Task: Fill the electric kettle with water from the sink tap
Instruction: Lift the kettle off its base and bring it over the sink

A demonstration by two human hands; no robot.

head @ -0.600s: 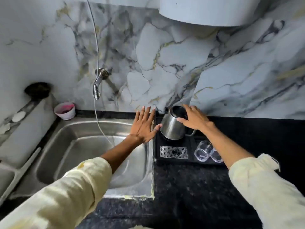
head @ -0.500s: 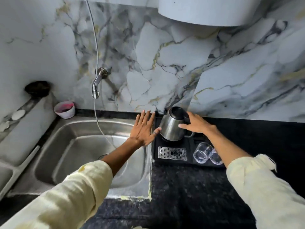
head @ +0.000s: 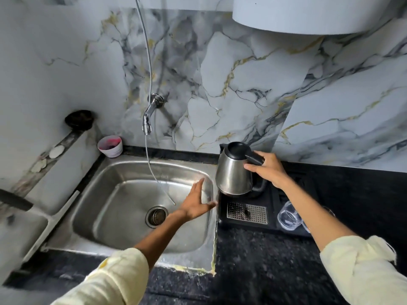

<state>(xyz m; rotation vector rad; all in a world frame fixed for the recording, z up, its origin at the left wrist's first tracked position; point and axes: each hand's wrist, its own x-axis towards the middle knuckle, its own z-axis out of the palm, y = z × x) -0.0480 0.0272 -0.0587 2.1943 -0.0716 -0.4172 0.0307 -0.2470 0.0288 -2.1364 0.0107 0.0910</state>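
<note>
While the kettle (head: 234, 172) is gripped by its black handle in the right hand (head: 269, 170), just above the black tray (head: 224, 213) at the sink's right edge, the left hand (head: 196, 203) is held open and empty over the sink (head: 123, 172), fingers spread. The lid appears to be on. For the step to go well, the kettle should be kept upright as it is carried left to the tap (head: 149, 115), well apart from it. The lid would best be opened by the free hand before the mouth is centred under the spout, with the thin hose (head: 152, 168) kept clear.
</note>
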